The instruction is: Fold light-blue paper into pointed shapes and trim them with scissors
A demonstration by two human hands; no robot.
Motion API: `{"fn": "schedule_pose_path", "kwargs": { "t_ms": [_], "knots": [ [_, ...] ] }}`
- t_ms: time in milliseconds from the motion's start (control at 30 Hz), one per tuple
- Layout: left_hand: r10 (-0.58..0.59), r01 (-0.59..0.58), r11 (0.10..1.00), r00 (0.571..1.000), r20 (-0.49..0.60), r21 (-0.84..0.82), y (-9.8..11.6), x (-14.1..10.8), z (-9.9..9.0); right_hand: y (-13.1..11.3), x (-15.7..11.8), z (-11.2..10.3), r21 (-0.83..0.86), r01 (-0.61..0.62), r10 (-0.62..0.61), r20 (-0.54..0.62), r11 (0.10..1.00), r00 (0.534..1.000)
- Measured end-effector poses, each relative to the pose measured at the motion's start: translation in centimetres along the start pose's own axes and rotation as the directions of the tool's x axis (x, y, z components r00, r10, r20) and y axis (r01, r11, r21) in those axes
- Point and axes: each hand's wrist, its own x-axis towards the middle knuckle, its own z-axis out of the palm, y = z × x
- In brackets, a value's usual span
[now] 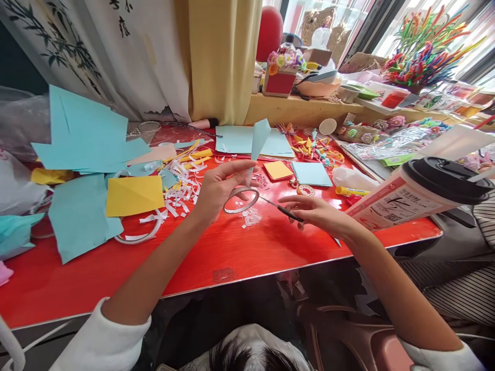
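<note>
My left hand (221,186) is closed, pinching the lower end of a folded light-blue paper piece (260,138) that points upward. A roll of tape (241,210) hangs beneath the fingers of this hand, tilted above the red table (185,268). To the right, my right hand (309,210) is closed on a thin tool with a dark handle (290,213); its slim metal end reaches toward the tape roll. Whether the tip touches the tape cannot be made out. Small clear and white scraps (252,217) lie on the table below.
Blue sheets (85,136), a yellow sheet (135,197) and white shreds (183,190) cover the left. Behind the hands are yellow squares (277,170) and blue squares (311,174). A lidded cup (402,198) leans at the right, near my right forearm.
</note>
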Motion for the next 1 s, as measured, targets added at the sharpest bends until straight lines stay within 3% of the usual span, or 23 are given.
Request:
{"fn": "schedule_pose_path", "kwargs": {
  "t_ms": [133,300,533,700,800,1000],
  "knots": [
    [-0.005,0.006,1.000,1.000,0.013,-0.031,0.0,0.1,-0.1,0.4,-1.3,0.5,0.385,0.048,-0.051,-0.003,0.922,0.999],
    [-0.023,0.023,1.000,0.999,0.035,0.007,-0.1,0.1,0.0,0.5,-2.4,1.5,0.491,0.044,-0.109,0.104,0.870,0.989],
    [-0.059,0.062,0.998,0.986,0.157,-0.017,-0.2,-0.2,0.0,-0.2,-2.9,2.6,0.437,0.098,-0.149,0.085,0.894,0.985],
    [-0.075,0.074,0.997,0.978,0.195,0.014,-0.2,-0.2,-0.1,-0.1,-3.2,1.5,0.276,0.174,-0.244,0.248,0.945,0.938],
    [-0.069,0.072,0.997,0.976,0.208,-0.006,0.0,-0.2,-0.1,-0.4,-3.2,0.9,0.126,0.167,-0.198,0.295,0.978,0.935],
    [-0.139,0.140,0.990,0.960,0.243,0.015,0.7,-0.5,0.2,-1.7,-3.0,0.4,-0.015,0.065,-0.061,0.175,0.998,0.983]
  ]
}}
